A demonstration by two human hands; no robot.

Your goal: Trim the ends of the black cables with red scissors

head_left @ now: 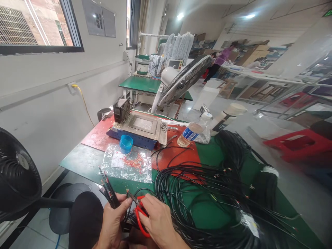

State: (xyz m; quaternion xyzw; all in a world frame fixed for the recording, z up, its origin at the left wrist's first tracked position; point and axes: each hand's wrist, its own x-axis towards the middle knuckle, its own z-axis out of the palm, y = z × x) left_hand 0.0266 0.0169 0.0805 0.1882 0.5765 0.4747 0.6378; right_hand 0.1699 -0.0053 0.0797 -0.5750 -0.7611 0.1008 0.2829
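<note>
My left hand (pixel 114 215) is closed around a bunch of black cables (pixel 109 190), whose stripped ends with thin coloured wires point up. Between its thumb and fingers one cable end (pixel 127 192) sticks out with its inner wires fanned. My right hand (pixel 158 217) grips red-handled scissors (pixel 141 218). Their blades reach the single cable end beside my left thumb; whether they touch the wires I cannot tell. Long coils of black cable (pixel 178 193) lie on the green table to the right of both hands.
A clear plastic bag (pixel 109 167) carries red wire scraps (pixel 135 162), with a blue cup (pixel 126 143) at its edge. Behind stand a solder pot (pixel 132 136) with a small fan (pixel 122 111), a bottle (pixel 189 135) and a large fan (pixel 185 81). A person (pixel 220 62) stands far back.
</note>
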